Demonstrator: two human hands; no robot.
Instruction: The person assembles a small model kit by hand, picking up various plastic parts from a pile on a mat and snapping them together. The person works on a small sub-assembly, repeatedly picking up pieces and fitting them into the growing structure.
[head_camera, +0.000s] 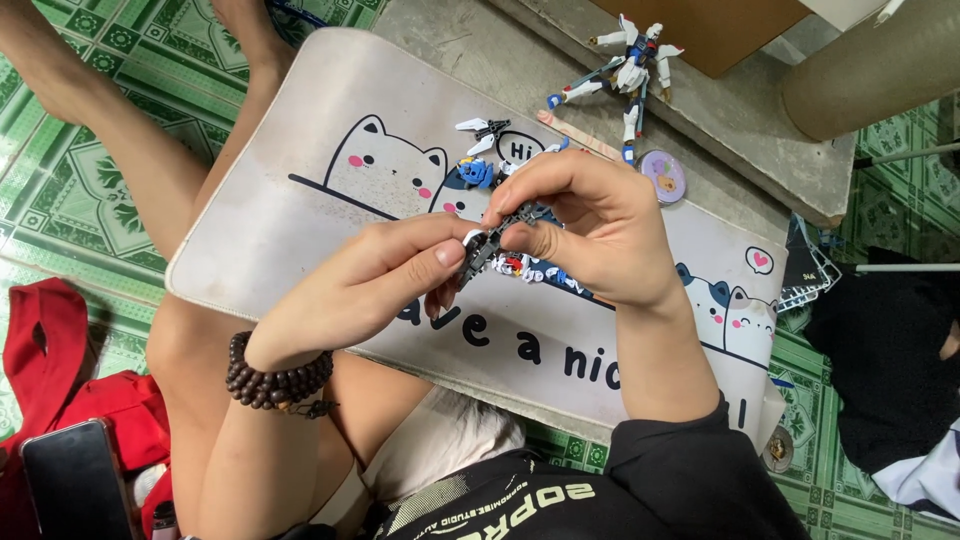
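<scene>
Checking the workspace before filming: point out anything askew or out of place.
The cat-print mat lies skewed across the person's legs, one corner overhanging the tiled floor. The finished robot figure sits off the mat, on the concrete step.

From my feed the light is even and fairly bright, coming from overhead, I think. Soft shadows lie under the hands on the cat-print mat (300, 200). The green floor tiles (90, 190) shine faintly. The centre is sharp; the edges bend slightly.

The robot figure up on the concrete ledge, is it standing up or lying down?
Lying down. The white and blue robot figure lies flat on the grey concrete ledge, limbs and wings spread out against it, well apart from both hands.
</scene>
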